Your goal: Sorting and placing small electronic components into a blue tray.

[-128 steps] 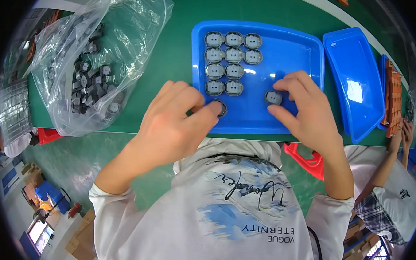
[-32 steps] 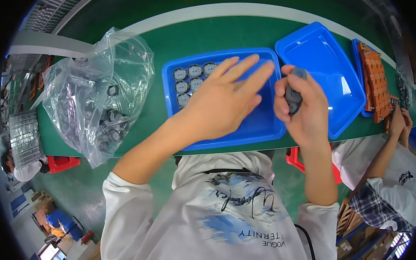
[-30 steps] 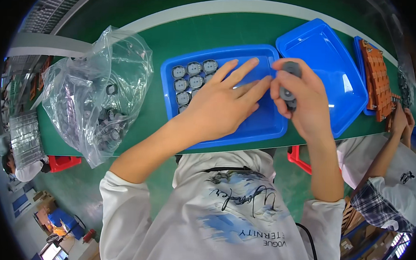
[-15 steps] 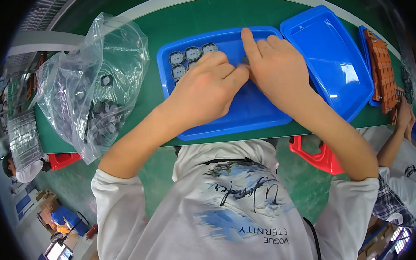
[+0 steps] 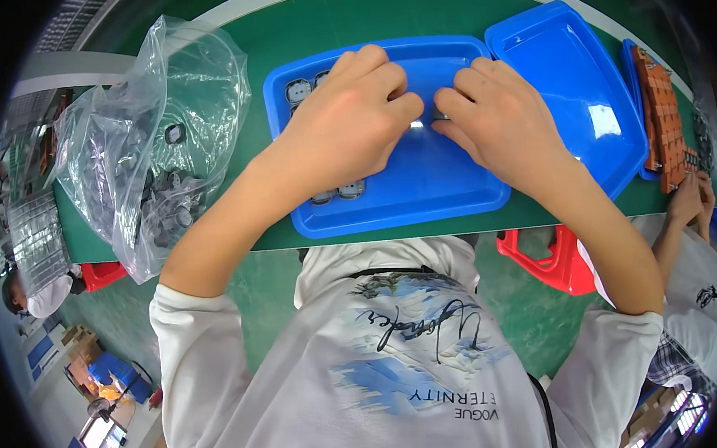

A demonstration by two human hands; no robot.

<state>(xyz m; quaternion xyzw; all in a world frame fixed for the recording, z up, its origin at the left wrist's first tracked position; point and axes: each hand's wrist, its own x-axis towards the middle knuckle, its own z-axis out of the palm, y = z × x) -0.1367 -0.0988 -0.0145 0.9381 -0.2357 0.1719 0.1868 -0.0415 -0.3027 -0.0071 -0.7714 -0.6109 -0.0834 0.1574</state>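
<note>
My left hand is over the left half of a blue tray, its thumb and fingers curled together. Whatever they may pinch is hidden. On the tray's right half, my right hand is closed, with a small grey part showing at its fingertips. Rounded grey parts with dark rims lie at the tray's upper left, partly behind my left hand. A few more grey parts sit below that hand. Left of the tray, a clear plastic bag contains a heap of similar dark grey parts.
A second blue tray adjoins the first on the right. Beyond it stands an orange-brown slotted board, with another person's hands at its near end. Red stools are below the green table's near edge.
My hands have drawn apart, and my right index finger has gone from stretched out to curled. My left hand shifted slightly left, uncovering grey parts low in the tray.
</note>
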